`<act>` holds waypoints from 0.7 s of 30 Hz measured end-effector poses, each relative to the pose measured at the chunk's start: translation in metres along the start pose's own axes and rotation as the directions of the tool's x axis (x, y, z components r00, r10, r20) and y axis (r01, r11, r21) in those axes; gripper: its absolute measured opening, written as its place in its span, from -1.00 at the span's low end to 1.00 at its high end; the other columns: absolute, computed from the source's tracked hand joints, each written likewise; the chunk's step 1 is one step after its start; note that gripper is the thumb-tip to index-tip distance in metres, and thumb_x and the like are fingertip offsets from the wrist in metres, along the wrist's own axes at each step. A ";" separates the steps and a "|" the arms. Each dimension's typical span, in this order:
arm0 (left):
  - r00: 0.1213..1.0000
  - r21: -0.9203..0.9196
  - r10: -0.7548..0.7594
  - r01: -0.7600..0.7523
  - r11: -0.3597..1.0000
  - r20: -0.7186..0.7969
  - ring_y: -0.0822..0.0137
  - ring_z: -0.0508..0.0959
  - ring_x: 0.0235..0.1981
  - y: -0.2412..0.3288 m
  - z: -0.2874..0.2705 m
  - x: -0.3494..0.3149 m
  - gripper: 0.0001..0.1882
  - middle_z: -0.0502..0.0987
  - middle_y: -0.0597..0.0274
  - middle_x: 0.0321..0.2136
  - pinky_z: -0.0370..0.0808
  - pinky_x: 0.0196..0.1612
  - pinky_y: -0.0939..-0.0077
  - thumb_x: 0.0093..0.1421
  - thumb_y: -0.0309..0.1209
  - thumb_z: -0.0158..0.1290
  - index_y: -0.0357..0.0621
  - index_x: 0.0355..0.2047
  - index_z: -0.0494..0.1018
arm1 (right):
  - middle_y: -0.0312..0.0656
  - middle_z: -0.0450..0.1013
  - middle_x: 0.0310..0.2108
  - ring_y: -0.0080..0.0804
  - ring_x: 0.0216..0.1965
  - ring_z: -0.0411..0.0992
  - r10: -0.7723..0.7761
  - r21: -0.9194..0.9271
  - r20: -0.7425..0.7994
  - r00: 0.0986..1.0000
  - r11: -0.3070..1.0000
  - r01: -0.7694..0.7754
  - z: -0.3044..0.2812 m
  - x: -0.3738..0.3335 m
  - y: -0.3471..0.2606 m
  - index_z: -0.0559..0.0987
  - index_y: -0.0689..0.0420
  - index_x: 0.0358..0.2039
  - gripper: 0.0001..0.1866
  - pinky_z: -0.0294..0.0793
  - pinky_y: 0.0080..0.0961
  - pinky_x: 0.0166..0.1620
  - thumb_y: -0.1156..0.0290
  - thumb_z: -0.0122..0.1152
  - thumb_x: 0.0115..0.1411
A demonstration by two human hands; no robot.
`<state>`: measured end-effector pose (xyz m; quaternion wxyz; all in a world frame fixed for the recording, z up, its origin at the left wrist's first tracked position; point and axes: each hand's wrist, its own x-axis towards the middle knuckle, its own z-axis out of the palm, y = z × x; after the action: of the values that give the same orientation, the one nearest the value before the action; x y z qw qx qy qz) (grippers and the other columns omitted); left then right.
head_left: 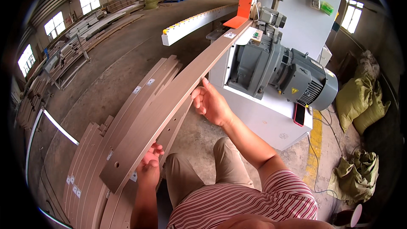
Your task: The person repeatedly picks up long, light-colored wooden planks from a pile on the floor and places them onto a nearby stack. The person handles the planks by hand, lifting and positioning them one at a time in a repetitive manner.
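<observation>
A long brown wooden board (169, 106) runs slantwise from the lower left up to the orange guard (246, 4) of a machine. It has a round hole near its close end and a white label near the machine. My right hand (214, 104) is at the board's right edge, about midway along, its fingers loosely curled and a fingertip against the edge. Closer to me, my left hand (149, 165) bears on the same edge near the holed end, fingers bent; part of its grip is hidden. Below the board lie stacked brown boards (89, 161) with white labels.
A grey motor (305, 76) sits on the white machine base (263, 118), beside a red-edged phone (299, 114). A white roller rail (195, 25) extends left from the machine. Green sacks (356, 101) and a cable (316, 157) lie at the right. Timber piles (85, 34) line the far left.
</observation>
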<state>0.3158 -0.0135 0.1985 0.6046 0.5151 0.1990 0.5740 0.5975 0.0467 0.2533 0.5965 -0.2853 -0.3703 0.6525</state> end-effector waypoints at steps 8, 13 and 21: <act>0.996 0.007 -0.051 0.051 0.999 0.067 0.31 0.33 -0.05 0.003 0.015 0.014 -0.23 0.29 0.28 0.04 0.28 -0.07 0.34 -0.03 0.04 0.31 -0.06 0.10 0.30 | -0.33 0.36 -0.71 -0.58 -0.74 0.14 0.002 0.062 -0.026 1.000 0.998 -0.001 -0.008 0.000 0.011 0.52 0.13 -0.50 -0.44 0.14 -0.66 -0.59 -0.05 -0.22 0.38; 0.997 -0.149 0.045 -0.035 0.988 0.065 0.31 0.33 -0.02 -0.007 0.006 0.017 -0.22 0.32 0.33 0.03 0.29 -0.09 0.34 -0.01 0.16 0.24 0.01 0.11 0.29 | -0.33 0.35 -0.71 -0.59 -0.72 0.15 0.003 0.051 -0.052 0.999 0.999 -0.001 -0.010 -0.003 0.011 0.51 0.12 -0.51 -0.50 0.15 -0.66 -0.58 0.05 -0.21 0.40; 0.955 -0.117 0.172 -0.205 0.972 -0.242 0.26 0.30 0.09 0.028 -0.027 -0.029 -0.40 0.29 0.33 0.14 0.32 0.00 0.18 0.26 -0.03 0.01 0.04 0.22 0.17 | -0.30 0.42 -0.64 -0.54 -0.66 0.29 -0.038 0.049 -0.118 0.992 0.998 0.044 -0.035 0.015 -0.006 0.50 0.13 -0.46 -0.48 0.27 -0.63 -0.53 0.00 -0.24 0.40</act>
<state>0.2722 -0.0345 0.2012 0.5549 0.4177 0.1764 0.6975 0.6273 0.0665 0.2396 0.6376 -0.2997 -0.3237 0.6316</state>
